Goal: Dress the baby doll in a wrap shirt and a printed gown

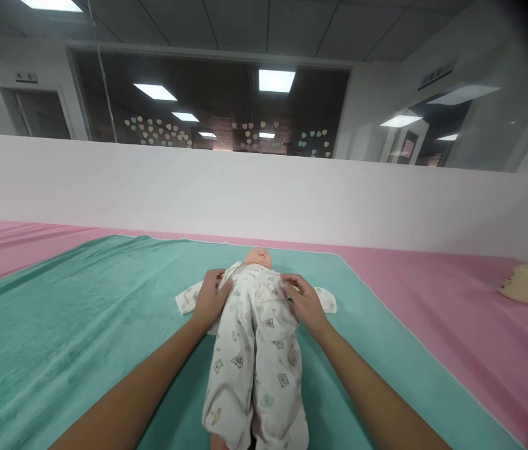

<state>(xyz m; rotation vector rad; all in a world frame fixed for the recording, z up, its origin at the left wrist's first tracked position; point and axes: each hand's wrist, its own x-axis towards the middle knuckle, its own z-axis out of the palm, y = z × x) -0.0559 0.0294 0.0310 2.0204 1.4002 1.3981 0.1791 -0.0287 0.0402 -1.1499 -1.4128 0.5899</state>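
A doll (260, 300) in white, animal-print clothes lies face up on a teal blanket (104, 325), its head toward a white partition (245, 194) and its legs toward the person bending over it. The pose seems practical: flat on its back, the doll presents the whole front of its outfit to both hands.

The left hand (210, 297) rests at one side of the chest, fingers and thumb loosely curled about the cloth near the shoulder; whether it pinches the fabric cannot be told. The right hand (305, 303) mirrors it opposite, half curled, fingertips at the edge of the clothing, its grip likewise unclear. Set this way, the two hands probably keep the garment even and the body centered.

Sleeves (327, 300) spread out on either side, apparently leaving the torso uncovered, while the trousers (240, 356) run straight down between the forearms. The blanket, laid over a pink sheet (432, 300), likely serves as a soft base. At far right, a pale bottle-like object (526, 281) lies well apart from the doll.
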